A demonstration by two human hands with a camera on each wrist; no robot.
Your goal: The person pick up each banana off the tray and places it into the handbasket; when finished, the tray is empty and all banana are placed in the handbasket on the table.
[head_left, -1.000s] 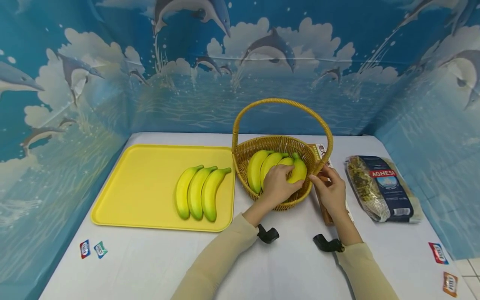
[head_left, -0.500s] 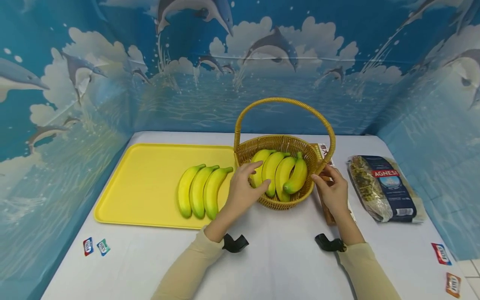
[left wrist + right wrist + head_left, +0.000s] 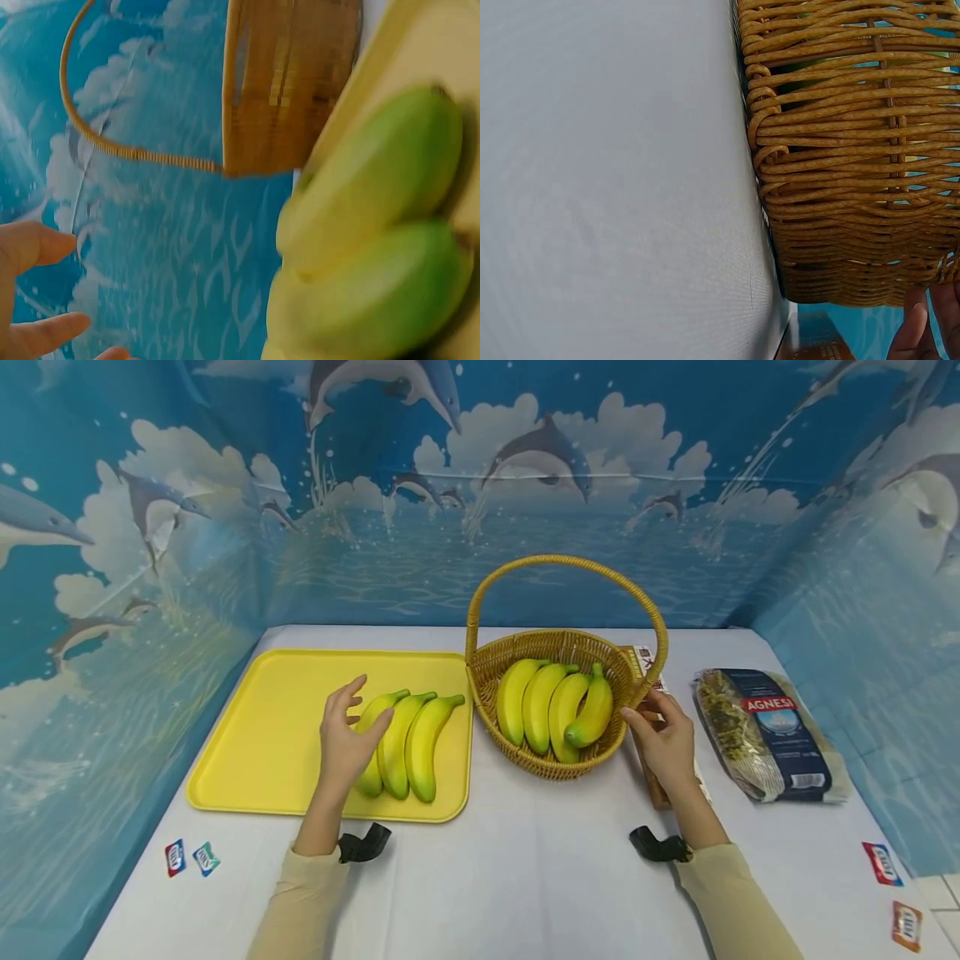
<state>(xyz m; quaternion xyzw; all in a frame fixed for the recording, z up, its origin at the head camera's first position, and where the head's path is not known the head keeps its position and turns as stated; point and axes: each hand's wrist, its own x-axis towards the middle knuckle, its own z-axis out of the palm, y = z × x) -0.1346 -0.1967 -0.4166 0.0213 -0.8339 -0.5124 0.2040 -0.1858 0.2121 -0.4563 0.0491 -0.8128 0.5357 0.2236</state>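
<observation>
Three yellow-green bananas lie side by side on the yellow tray. Over the leftmost one is my left hand, fingers spread and thumb apart, holding nothing. The left wrist view has the green ends of two bananas up close. To the tray's right stands a wicker basket with a tall arched handle; several bananas lie inside, the rightmost resting on its neighbour. My right hand pinches the basket's right rim near the handle's foot, with its fingertips at the wicker in the right wrist view.
Behind the basket's right side lies a brown-and-white package, partly hidden by my right hand. Further right is an AGNESI pasta bag. Small wrappers lie at the front left and front right. A dolphin-print curtain encloses the white table.
My left hand has let go of a banana in the basket, come out and swung left over the tray's bananas. My right hand has stayed at the basket's rim.
</observation>
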